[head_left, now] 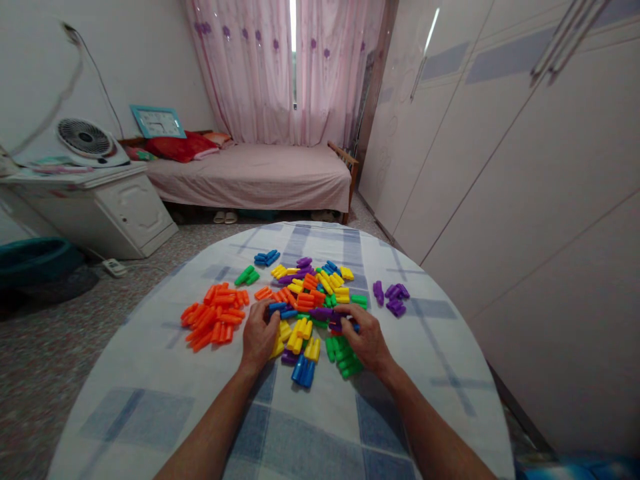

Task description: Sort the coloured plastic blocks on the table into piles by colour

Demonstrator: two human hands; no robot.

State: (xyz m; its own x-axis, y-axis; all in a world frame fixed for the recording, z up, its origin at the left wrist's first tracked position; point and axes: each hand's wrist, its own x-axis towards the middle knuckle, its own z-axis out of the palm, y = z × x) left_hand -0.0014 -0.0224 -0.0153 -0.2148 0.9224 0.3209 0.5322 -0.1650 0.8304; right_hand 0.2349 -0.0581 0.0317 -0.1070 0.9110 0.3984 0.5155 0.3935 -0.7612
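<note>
A mixed heap of plastic toy pieces, like joined bullet-shaped tubes, lies mid-table. My left hand is at the heap's left side, thumb and fingers closed on a blue piece. At its right side, my right hand pinches a purple piece, partly hidden by the fingers. Yellow pieces and a blue piece lie between the hands. Green pieces are under and beside my right hand. An orange pile sits left of my left hand.
Small groups of purple, green and blue pieces lie apart on the round table's checked cloth. Beyond stand a bed, a cabinet with a fan, and a wardrobe on the right.
</note>
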